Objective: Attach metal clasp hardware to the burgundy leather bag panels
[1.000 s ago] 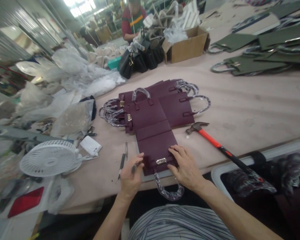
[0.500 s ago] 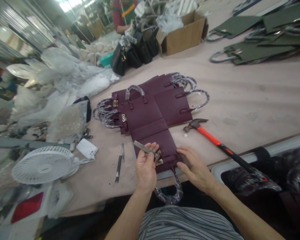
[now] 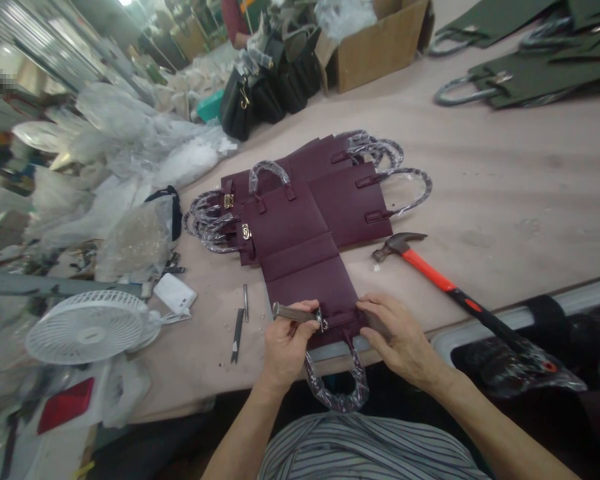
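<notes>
My left hand pinches a short metal bar-shaped tool, held slanting over the near end of a maroon leather bag panel. The tool's right end meets a small metal fitting; whether it touches is too small to tell. My right hand lies at the panel's right edge, thumb and fingers apart and fingertips on the edge. From the panel's near edge a plastic-wrapped handle hangs toward me. The panel's far part lies over a pile of similar maroon panels.
A claw hammer lies to the right. On the left are a slim metal rod, a dark flat tool, a white fan and plastic bags. A cardboard box, black bags and green panels stand farther back.
My left hand has turned over from palm up, bringing the metal tool down to the fitting at the panel's near end. My right hand stays at the edge. The view has shifted slightly.
</notes>
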Available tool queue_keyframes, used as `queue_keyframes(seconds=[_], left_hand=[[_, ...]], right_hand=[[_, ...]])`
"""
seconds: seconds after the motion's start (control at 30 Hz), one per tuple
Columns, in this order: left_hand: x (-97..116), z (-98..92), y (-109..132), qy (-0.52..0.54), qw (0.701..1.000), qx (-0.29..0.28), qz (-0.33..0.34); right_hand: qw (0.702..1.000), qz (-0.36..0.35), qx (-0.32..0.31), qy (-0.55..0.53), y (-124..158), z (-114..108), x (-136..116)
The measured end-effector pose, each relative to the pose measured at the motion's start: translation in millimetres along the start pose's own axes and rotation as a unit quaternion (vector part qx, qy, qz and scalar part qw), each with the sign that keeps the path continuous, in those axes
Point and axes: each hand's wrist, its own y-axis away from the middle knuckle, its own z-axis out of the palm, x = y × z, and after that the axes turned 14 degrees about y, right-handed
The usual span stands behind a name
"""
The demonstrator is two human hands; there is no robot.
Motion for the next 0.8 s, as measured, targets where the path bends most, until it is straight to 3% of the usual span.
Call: queue_keyframes(seconds=[0.2, 0.4, 0.57, 0.8], left_hand=[[10, 11.7, 2, 0.040, 0.999, 0.008, -0.024], [0, 30.5, 1, 0.055, 0.998, 0.001, -0.014], [-12, 31.3, 2, 0.059, 0.998, 0.011, -0.021], [-12, 34.6, 0, 0.043, 0.999, 0.009, -0.031]], right_hand=[[0.999, 0.012, 0.009, -0.033, -1, -2, 1], [0.999, 0.003, 0.026, -0.042, 2, -2, 3], [0.998, 0.003, 0.027, -0.057, 4, -1, 5], [0.998, 0.003, 0.035, -0.052, 2, 0, 4]])
